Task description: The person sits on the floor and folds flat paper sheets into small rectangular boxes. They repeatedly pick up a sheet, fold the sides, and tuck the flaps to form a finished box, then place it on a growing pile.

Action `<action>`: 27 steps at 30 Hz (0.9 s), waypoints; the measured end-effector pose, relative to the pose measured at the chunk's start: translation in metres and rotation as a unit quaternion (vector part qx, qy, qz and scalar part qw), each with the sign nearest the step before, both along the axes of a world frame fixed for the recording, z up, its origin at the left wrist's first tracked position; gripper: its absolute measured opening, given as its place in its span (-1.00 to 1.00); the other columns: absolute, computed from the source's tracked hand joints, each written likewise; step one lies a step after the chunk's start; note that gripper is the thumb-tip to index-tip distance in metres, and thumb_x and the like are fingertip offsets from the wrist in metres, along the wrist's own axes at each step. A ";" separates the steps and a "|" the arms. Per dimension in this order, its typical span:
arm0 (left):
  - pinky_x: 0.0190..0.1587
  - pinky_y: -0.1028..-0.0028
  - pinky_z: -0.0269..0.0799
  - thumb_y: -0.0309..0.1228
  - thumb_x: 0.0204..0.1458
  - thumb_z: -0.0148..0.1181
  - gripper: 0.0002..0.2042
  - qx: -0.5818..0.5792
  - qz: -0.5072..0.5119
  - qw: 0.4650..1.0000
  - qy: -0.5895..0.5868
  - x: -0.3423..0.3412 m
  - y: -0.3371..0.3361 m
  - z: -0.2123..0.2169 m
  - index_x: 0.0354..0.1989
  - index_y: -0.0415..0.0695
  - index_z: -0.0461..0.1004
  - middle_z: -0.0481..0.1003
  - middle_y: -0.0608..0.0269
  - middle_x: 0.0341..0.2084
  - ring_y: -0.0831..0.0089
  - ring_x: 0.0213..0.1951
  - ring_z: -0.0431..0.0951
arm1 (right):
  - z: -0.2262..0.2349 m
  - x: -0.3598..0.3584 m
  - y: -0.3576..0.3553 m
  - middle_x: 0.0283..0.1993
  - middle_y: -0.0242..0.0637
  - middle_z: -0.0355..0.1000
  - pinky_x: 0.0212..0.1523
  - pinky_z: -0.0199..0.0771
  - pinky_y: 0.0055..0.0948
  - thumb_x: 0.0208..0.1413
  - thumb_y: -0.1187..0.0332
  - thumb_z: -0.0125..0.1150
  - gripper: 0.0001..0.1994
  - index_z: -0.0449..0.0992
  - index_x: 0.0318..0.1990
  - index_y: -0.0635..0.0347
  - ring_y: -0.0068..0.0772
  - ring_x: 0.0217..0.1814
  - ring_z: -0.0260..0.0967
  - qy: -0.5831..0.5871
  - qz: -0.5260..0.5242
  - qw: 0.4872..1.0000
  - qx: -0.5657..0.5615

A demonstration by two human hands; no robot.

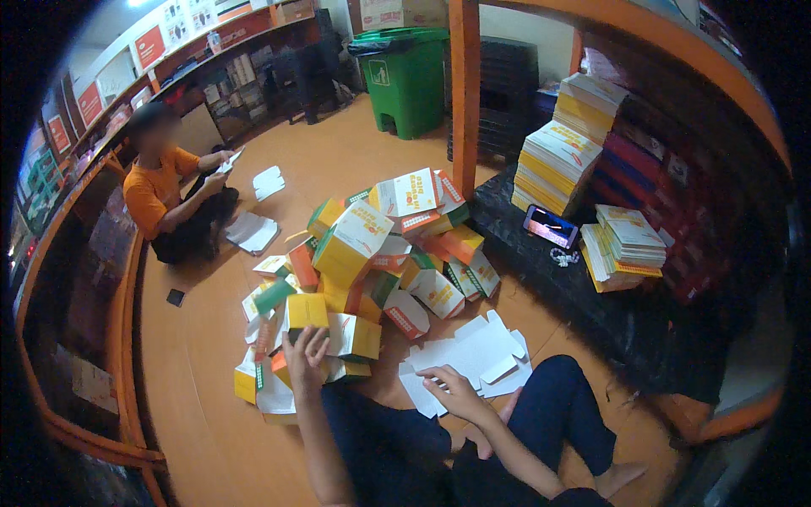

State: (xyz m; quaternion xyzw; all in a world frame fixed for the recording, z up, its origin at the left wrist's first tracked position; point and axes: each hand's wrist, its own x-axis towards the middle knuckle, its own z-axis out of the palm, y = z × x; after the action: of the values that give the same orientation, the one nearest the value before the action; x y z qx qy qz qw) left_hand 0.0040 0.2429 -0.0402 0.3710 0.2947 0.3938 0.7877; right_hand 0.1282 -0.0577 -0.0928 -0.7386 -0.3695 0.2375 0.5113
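Just in front of my left hand (306,355) is a folded yellow carton box (307,311) at the near side of a heap. The fingers of that hand are apart and raised by the box's lower edge; whether they touch it I cannot tell. My right hand (450,391) hovers over flat white carton blanks (463,353) on the floor, its fingers loosely bent and apart with nothing seen in them. The heap holds many folded boxes in white, yellow, orange and green, among them a large white-and-yellow box (355,241).
Stacks of flat cartons (557,160) and a lit phone (551,228) rest on a black platform (541,262) to the right. A co-worker in an orange shirt (160,190) sits far left, holding a white piece. Behind stand a green bin (405,89) and an orange post (465,101).
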 end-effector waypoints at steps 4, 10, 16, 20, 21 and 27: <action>0.04 0.17 0.60 -0.42 0.20 0.19 -0.20 0.033 0.001 0.999 0.012 -0.001 -0.020 -0.007 0.48 -0.09 -0.23 0.38 -0.17 0.14 -0.03 0.07 0.56 | -0.049 -0.005 0.035 0.18 0.06 0.34 0.24 0.36 -0.04 0.22 0.02 0.22 -0.51 0.45 0.21 0.04 0.17 0.22 0.32 -0.131 -0.002 0.977 -0.169; -0.02 0.42 0.50 -0.36 0.23 0.13 -0.52 0.133 -0.085 0.982 0.100 -0.007 -0.070 -0.011 0.32 -0.14 0.27 0.48 0.04 0.03 0.31 -0.05 0.61 | -0.096 -0.032 0.064 0.24 0.18 0.23 0.20 0.38 0.04 0.06 0.04 0.38 -0.37 0.39 0.24 0.11 0.32 0.31 0.16 -0.315 -0.038 0.889 -0.329; -0.07 0.50 0.48 -0.40 0.24 0.11 -0.66 0.064 -0.159 0.973 0.152 -0.015 -0.105 -0.068 0.17 -0.18 0.44 0.55 0.16 -0.08 0.43 -0.15 0.61 | -0.116 -0.012 0.051 0.17 0.11 0.34 0.11 0.46 0.01 0.05 0.14 0.36 -0.47 0.46 0.14 0.19 0.24 0.19 0.32 -0.230 -0.010 0.942 -0.245; -0.03 0.44 0.47 -0.24 0.26 0.10 -0.57 0.035 -0.262 0.951 0.159 -0.001 -0.132 -0.110 0.24 -0.16 0.38 0.54 0.19 -0.02 0.37 -0.04 0.58 | -0.107 0.015 0.038 -0.16 0.13 0.55 -0.10 0.54 0.04 0.16 0.26 0.18 -0.66 0.53 0.03 0.23 0.22 -0.12 0.53 -0.033 -0.086 0.961 -0.263; -0.02 0.42 0.46 -0.19 0.26 0.10 -0.53 0.004 -0.289 0.942 0.173 0.005 -0.139 -0.117 0.28 -0.15 0.35 0.53 0.19 0.01 0.36 0.00 0.56 | -0.101 0.016 0.036 -0.23 0.14 0.55 -0.14 0.53 0.05 0.18 0.27 0.14 -0.68 0.54 0.01 0.23 0.23 -0.18 0.54 -0.054 -0.131 0.972 -0.185; -0.02 0.41 0.42 -0.03 0.26 0.10 -0.34 -0.083 -0.279 0.953 0.088 0.024 -0.170 -0.114 0.41 -0.14 0.12 0.42 0.21 0.03 0.39 0.01 0.46 | -0.031 -0.022 0.005 -0.21 0.06 0.55 -0.16 0.55 -0.05 0.20 0.25 0.15 -0.71 0.58 0.01 0.15 0.18 -0.17 0.54 -0.105 -0.008 0.994 -0.032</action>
State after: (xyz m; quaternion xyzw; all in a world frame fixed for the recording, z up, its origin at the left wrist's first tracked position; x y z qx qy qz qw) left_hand 0.0284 0.0730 -0.1546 0.4047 0.2797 0.0982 0.8651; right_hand 0.1064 -0.0529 -0.1241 -0.7787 -0.4073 0.1662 0.4473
